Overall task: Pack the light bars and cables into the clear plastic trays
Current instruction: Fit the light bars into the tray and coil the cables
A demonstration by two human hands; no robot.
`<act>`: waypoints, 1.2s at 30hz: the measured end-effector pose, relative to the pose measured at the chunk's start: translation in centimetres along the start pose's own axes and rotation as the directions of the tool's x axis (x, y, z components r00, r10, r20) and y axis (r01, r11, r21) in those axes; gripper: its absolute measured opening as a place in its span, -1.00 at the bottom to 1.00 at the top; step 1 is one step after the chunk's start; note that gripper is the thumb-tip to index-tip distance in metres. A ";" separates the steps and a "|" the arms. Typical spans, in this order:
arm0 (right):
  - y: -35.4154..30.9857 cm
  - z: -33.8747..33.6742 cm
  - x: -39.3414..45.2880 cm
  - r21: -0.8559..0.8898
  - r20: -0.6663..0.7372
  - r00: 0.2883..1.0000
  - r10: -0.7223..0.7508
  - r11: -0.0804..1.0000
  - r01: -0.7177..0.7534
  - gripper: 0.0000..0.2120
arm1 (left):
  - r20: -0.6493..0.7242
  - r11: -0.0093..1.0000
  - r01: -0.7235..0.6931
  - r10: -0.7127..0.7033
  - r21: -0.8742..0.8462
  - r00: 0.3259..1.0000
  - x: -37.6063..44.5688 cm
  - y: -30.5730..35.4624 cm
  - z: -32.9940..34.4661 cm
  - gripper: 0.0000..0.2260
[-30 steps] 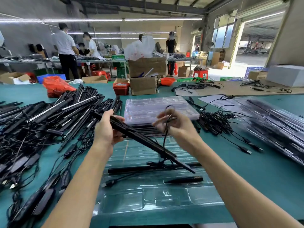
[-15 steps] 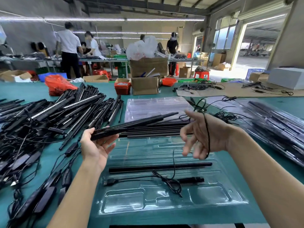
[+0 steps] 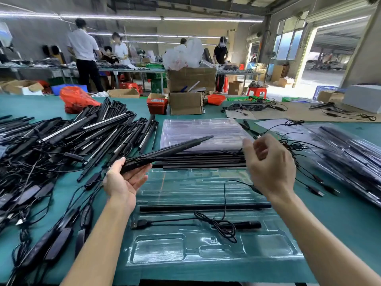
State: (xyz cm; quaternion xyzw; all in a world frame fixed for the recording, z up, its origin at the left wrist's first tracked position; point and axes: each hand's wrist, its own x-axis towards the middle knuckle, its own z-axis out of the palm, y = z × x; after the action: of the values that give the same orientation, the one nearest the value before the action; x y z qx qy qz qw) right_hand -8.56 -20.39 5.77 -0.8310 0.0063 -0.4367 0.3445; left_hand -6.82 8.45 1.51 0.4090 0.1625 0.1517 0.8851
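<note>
one light bar point(image 3: 165, 153) pinched at its near end by left hand point(image 3: 123, 182); far end unsupported, may droop; right hand point(image 3: 270, 168) loosely curled, empty.

Looks like a factory packing floor: long green surface point(image 3: 340, 223), cardboard boxes point(image 3: 186, 103), workers at benches point(image 3: 84, 52), open loading door point(image 3: 327, 58).
</note>
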 end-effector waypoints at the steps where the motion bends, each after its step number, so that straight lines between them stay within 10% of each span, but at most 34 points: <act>1: -0.7 -0.1 -0.7 -0.062 -0.027 0.997 -0.073 0.996 0.071 -0.60 | -0.014 1.000 -0.010 0.010 0.023 1.000 0.1 -0.1 0.2 -0.80; 4: -2.1 0.1 -1.8 -0.195 0.298 0.953 -0.052 0.974 0.114 -0.38 | -0.007 0.998 -0.027 0.028 0.056 1.000 0.2 -0.3 0.3 -0.67; 7: -2.1 0.6 -2.7 -0.402 0.779 0.586 0.223 0.895 0.193 -0.42 | -0.023 0.999 -0.044 0.045 0.031 0.999 0.6 -0.1 0.1 -0.51; 9: -1.7 1.2 -3.3 -0.425 0.865 0.391 0.315 0.874 0.235 -0.54 | -0.064 0.998 -0.053 0.055 0.038 0.996 0.7 0.1 0.1 -0.48; 14: -2.0 1.2 -2.8 -0.322 0.893 0.305 0.332 0.943 -0.085 -0.95 | -0.119 0.996 -0.073 0.078 0.045 0.990 0.6 0.4 0.3 -0.61; 19: -3.1 -1.1 -0.4 -0.030 0.892 0.327 0.311 0.764 -0.644 -0.85 | -0.158 0.997 -0.067 0.072 0.035 0.985 0.5 1.0 0.7 -0.69; 23: -3.4 -2.3 1.6 0.358 0.840 0.494 0.224 0.455 -0.816 -0.84 | -0.204 0.995 -0.101 0.102 0.015 0.974 0.7 1.1 0.8 -0.58; 31: -1.9 -3.0 5.9 0.746 0.414 0.811 0.414 0.355 -0.563 -0.94 | -0.152 0.995 -0.065 0.052 -0.078 0.987 0.2 1.6 0.8 -0.68; 36: 0.4 -3.9 7.8 0.745 -0.103 0.789 0.606 0.573 -0.343 -0.83 | -0.105 0.998 -0.063 0.062 -0.008 0.992 -0.8 2.1 1.1 -0.73</act>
State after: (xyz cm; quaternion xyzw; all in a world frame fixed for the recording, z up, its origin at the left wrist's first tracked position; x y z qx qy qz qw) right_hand -6.51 -25.38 12.65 -0.5149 0.1303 -0.4344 0.7275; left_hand -7.43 8.70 3.96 0.4003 0.1950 0.2016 0.8724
